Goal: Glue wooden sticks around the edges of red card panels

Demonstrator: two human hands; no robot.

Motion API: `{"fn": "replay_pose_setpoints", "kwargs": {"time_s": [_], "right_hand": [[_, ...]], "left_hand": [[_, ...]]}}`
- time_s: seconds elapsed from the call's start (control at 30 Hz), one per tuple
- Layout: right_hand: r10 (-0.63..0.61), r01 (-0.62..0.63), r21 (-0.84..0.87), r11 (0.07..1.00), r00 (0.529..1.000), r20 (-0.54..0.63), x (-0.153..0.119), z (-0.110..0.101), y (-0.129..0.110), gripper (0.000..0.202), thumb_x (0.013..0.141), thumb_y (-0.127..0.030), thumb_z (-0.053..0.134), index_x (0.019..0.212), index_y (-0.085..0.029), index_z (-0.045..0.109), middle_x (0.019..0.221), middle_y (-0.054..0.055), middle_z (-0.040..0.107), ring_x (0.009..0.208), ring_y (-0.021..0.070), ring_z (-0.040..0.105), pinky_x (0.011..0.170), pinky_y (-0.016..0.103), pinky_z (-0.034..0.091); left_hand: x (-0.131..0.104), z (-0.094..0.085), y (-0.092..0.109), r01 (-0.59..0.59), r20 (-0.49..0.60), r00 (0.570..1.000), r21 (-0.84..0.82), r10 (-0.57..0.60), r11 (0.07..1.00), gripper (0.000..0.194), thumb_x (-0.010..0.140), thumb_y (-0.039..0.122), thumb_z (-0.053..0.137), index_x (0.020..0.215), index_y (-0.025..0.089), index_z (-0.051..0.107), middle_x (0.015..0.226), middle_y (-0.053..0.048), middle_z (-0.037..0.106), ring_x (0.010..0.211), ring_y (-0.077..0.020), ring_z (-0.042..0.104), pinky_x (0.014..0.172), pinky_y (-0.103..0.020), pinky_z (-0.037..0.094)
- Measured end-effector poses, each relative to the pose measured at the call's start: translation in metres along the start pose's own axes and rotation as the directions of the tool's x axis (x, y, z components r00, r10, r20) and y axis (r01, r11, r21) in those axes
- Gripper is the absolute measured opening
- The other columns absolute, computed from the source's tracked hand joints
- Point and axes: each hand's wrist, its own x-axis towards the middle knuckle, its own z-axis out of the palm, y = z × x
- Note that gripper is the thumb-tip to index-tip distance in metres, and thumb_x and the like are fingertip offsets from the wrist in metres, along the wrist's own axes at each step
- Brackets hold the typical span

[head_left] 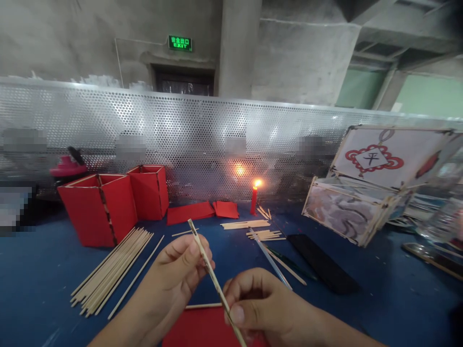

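Since two grips probably steady it better, the slim, pale wooden stick (207,259) slants above a flat red sheet (198,327). The left hand (177,274) pinches it near the top, the right hand's (265,301) fingers lower down.

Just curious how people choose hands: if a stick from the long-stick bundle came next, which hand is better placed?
Probably the left hand: it is nearer the bundle of wooden sticks, while the right hand would reach across it. Both hold another stick, though.
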Motion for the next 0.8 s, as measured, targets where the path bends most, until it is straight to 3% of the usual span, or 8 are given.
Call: {"fn": "replay_pose_setpoints", "kwargs": {"time_s": [0.1,0.23,0.3,0.4,0.53,0.7,0.73,0.8], "right_hand": [[-0.054,0.054,-0.026,0.998,0.998,0.011,-0.001,-0.001,-0.009,0.038,0.057,-0.043,0.093,0.068,-0.014,0.069,0.055,-0.006,0.058,0.046,0.0029,0.043,0.048,0.019,0.031],[-0.107,0.107,-0.258,0.96,0.994,0.013,-0.007,-0.008,-0.024,0.033,0.065,-0.044,0.088,0.066,-0.016,0.069,0.058,-0.006,0.056,0.051,0.0049,0.044,0.052,0.02,0.034],[-0.084,0.088,-0.489,0.868,0.996,0.031,-0.009,-0.012,-0.028,0.024,0.07,-0.038,0.083,0.07,-0.016,0.072,0.066,-0.003,0.06,0.058,0.0071,0.048,0.056,0.021,0.037],[0.014,0.041,-0.77,0.637,0.998,0.065,-0.008,-0.017,-0.024,0.009,0.073,-0.025,0.078,0.072,-0.016,0.076,0.069,-0.001,0.062,0.062,0.0098,0.052,0.056,0.022,0.039],[0.165,-0.026,-0.873,0.488,0.984,0.063,-0.001,-0.018,-0.006,0.001,0.067,-0.015,0.076,0.067,-0.015,0.077,0.058,-0.004,0.055,0.056,0.0082,0.047,0.051,0.021,0.035],[0.262,-0.008,-0.927,0.375,0.96,0.098,-0.001,-0.01,0.004,0.008,0.066,-0.009,0.071,0.066,-0.016,0.075,0.054,-0.007,0.051,0.053,0.0071,0.045,0.049,0.02,0.034],[0.262,0.005,-0.934,0.358,0.959,0.106,-0.002,-0.009,0.004,0.009,0.067,-0.008,0.07,0.066,-0.016,0.075,0.055,-0.007,0.053,0.054,0.0072,0.046,0.05,0.02,0.035],[0.253,0.019,-0.943,0.333,0.961,0.109,-0.005,-0.006,0.004,0.01,0.067,-0.006,0.07,0.066,-0.016,0.074,0.057,-0.006,0.055,0.056,0.0075,0.049,0.052,0.019,0.036]], "left_hand": [[0.003,0.002,-0.002,0.007,-0.033,0.999,-0.035,-0.008,0.999,0.034,0.055,0.05,0.094,0.074,0.026,0.079,0.069,0.003,0.069,0.067,-0.012,0.062,0.072,-0.024,0.058],[0.005,-0.014,0.003,0.042,-0.095,0.995,0.134,-0.029,0.99,0.037,0.052,0.047,0.096,0.08,0.026,0.083,0.076,0.0,0.076,0.076,-0.0145,0.066,0.077,-0.022,0.057],[0.004,-0.034,0.009,0.064,-0.142,0.989,0.233,-0.031,0.97,0.031,0.056,0.037,0.095,0.082,0.025,0.083,0.084,-0.001,0.079,0.081,-0.0156,0.067,0.08,-0.022,0.055],[-0.001,-0.07,0.019,0.028,-0.158,0.986,0.448,0.048,0.893,0.025,0.072,0.041,0.085,0.092,0.028,0.081,0.088,-0.001,0.079,0.085,-0.0184,0.069,0.082,-0.026,0.056],[-0.014,-0.098,0.025,0.001,-0.077,0.994,0.729,0.081,0.684,0.02,0.082,0.044,0.073,0.092,0.027,0.08,0.089,-0.005,0.08,0.089,-0.0238,0.071,0.085,-0.032,0.054],[-0.03,-0.094,0.031,-0.095,0.155,0.976,0.936,-0.155,0.34,0.025,0.093,0.04,0.057,0.086,0.03,0.079,0.09,-0.004,0.08,0.087,-0.0242,0.071,0.076,-0.027,0.05],[-0.033,-0.093,0.032,-0.108,0.168,0.97,0.946,-0.176,0.306,0.025,0.093,0.039,0.057,0.084,0.03,0.079,0.088,-0.003,0.079,0.085,-0.0242,0.071,0.074,-0.026,0.049],[-0.035,-0.09,0.033,-0.092,0.148,0.979,0.933,-0.138,0.349,0.017,0.086,0.036,0.066,0.078,0.03,0.08,0.081,-0.002,0.079,0.078,-0.0247,0.07,0.069,-0.026,0.048]]}}
